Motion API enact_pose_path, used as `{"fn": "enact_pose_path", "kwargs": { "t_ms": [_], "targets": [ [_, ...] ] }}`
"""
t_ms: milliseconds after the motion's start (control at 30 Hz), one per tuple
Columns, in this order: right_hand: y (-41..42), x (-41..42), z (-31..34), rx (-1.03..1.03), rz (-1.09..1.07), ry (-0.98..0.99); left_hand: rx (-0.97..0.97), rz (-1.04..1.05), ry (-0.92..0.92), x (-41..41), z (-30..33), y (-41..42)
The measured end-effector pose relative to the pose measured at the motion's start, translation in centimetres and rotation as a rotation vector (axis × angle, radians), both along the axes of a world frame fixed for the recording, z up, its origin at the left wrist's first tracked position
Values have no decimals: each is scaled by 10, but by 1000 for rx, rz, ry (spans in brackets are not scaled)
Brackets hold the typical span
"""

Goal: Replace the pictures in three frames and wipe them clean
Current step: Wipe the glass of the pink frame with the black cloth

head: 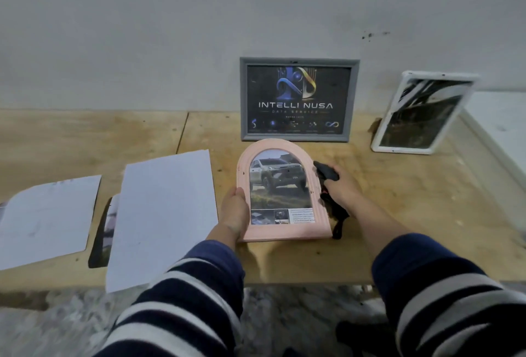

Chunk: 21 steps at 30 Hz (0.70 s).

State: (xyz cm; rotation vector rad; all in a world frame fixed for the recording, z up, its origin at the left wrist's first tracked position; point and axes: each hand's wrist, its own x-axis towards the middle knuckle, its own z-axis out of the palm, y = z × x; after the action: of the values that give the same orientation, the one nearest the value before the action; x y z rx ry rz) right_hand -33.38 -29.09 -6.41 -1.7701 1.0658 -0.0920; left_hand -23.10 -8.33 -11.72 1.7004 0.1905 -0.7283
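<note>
Two hands are at work on the pink arched frame (280, 190). Your left hand (234, 214) grips its left edge near the lower corner, thumb on the front rim and the other fingers hidden behind it, holding the frame propped up with its bottom edge resting on the wooden table (412, 208). Your right hand (340, 186) is closed around a black cloth (328, 177), bunched in the fist and pressed against the frame's right edge; a loose tail of that cloth hangs down beside the lower right corner to the table. Inside the pink frame sits a picture of a pickup truck on rough ground, with small photos and a block of text along the bottom.

Just behind it, leaning upright against the wall, stands a grey rectangular frame (299, 99) with a dark poster reading "INTELLI NUSA". To the right of that, well apart from your hands, a white frame (421, 113) leans tilted toward the wall, its picture dark and hard to make out.

On your left, two white sheets of paper (165, 214) lie flat on the table, the nearer one overhanging the front edge. A darker printed sheet (102, 234) shows in the gap between them. Both of your sleeves are striped navy and white.
</note>
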Motion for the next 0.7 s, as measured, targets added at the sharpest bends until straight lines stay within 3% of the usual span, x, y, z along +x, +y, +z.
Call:
{"fn": "enact_pose_path", "kwargs": {
  "t_ms": [133,300,367,500,700],
  "targets": [
    [-12,-11,0,-80,17,-24,137,-11,-172,-15,23,-11],
    [-22,0,6,-60,29,-24,564,-224,-485,-22,19,-16],
    [-24,10,6,-154,94,-14,720,-282,-631,-33,19,-10],
    [-26,37,2,-448,218,91,626,-308,-829,-62,12,10],
    [-24,54,-10,-766,549,330,637,-354,-880,-81,-6,18]
  ]
}}
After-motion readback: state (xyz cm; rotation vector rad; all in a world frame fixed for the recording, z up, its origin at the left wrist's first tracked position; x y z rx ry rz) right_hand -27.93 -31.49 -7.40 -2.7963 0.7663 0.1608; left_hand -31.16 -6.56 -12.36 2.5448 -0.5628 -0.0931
